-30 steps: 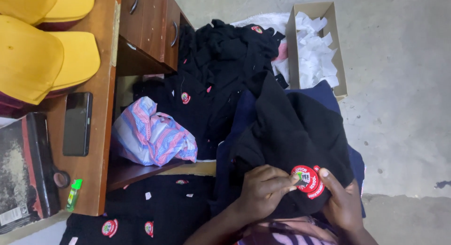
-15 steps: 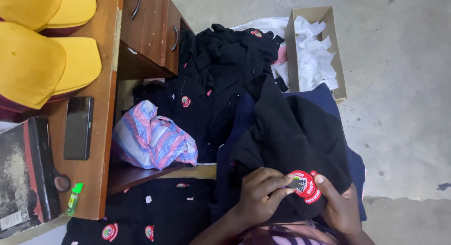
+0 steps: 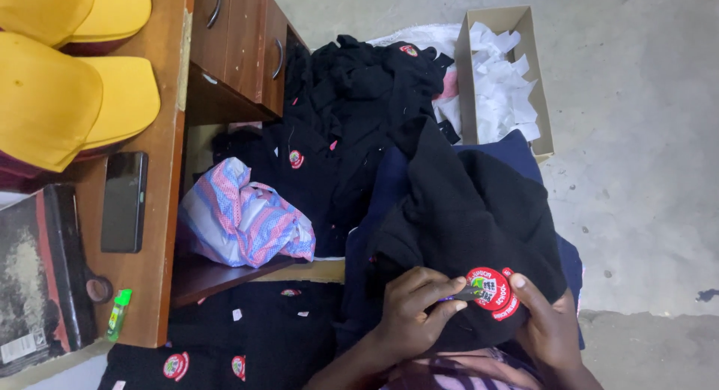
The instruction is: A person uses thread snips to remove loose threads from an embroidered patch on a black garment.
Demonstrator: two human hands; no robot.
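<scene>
The left hand (image 3: pixel 416 311) pinches a small dark tool (image 3: pixel 466 293), thumb and fingers pressed together around it, with its tip at the edge of a round red embroidered badge (image 3: pixel 490 291) on the black garment (image 3: pixel 472 218) spread over the lap. The tool is too small to name with certainty; it may be a seam ripper or small snips. The right hand (image 3: pixel 547 326) grips the cloth just beside the badge, thumb on top, fingers folded under the fabric and out of sight, holding the patch flat and taut.

To work this well, the cloth around the badge should stay stretched, the tool tip kept shallow at the stitched rim, and the right thumb kept clear of the point.

A heap of black garments (image 3: pixel 352 113) with the same red badges lies ahead, spilling against the wooden desk's drawers (image 3: pixel 240 46). A pink and blue striped mesh bag (image 3: pixel 243 218) sits on the desk's lower shelf. On the desktop (image 3: pixel 161 210) are yellow caps (image 3: pixel 67 98), a dark phone (image 3: pixel 123 201), a green lighter (image 3: pixel 117 311) and a black box (partly cut off) (image 3: pixel 37 278). A cardboard box of white scraps (image 3: pixel 502 75) stands on the concrete floor (image 3: pixel 636 173). More badged black cloth (image 3: pixel 225 345) crowds the left knee side.
</scene>
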